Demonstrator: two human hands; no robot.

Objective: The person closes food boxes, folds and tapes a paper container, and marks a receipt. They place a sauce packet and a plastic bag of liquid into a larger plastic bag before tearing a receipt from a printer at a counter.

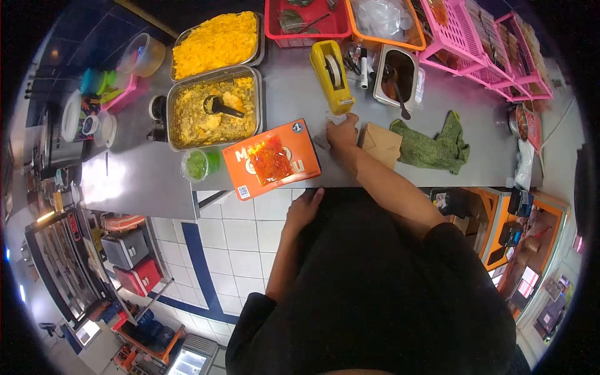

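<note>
My right hand is on the steel counter in front of a yellow tape dispenser, its fingers curled. A small whitish slip shows by the fingertips; whether they grip it is hidden. Beside that wrist stands a brown paper box, with a crumpled green cloth to its right. My left hand hangs just below the counter's front edge, fingers loosely stretched, holding nothing visible. Above it, an orange printed box lies on the counter, overhanging the edge slightly. A clear packet of red sauce rests on top.
Two metal trays of yellow food stand at the back left; the nearer tray holds a black scoop. A green-filled cup sits near the edge. Behind are a sauce container with a ladle, a red basket and pink racks.
</note>
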